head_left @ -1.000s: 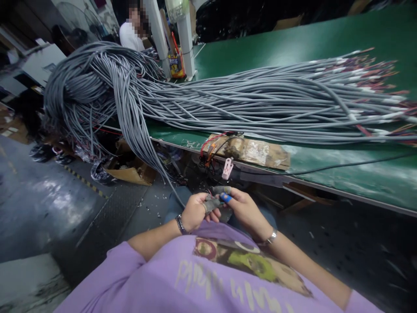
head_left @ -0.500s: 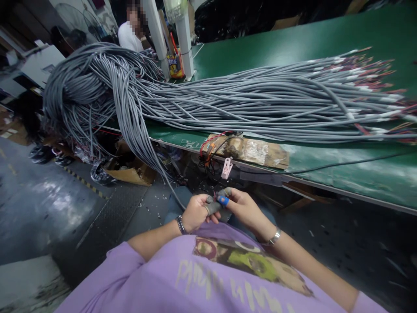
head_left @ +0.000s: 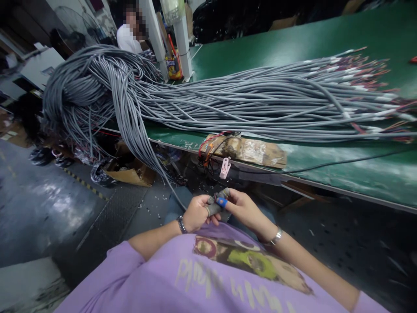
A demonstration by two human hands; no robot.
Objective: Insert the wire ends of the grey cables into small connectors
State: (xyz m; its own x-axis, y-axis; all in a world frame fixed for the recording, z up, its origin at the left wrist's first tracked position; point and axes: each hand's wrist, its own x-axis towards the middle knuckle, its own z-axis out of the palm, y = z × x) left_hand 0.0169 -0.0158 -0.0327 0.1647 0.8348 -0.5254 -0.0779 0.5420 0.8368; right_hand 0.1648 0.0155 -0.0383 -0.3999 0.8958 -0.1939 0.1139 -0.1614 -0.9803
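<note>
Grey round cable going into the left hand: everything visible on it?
The slim, round, grey cable looks plastic-sheathed. It slants down from the grey cable bundle hanging over the front edge of the green table, into the closed left hand. Its end, where the right hand meets the left, is too hidden to tell.

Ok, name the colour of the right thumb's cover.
Blue; the thumb cover on the right hand shows best in the head view.
</note>
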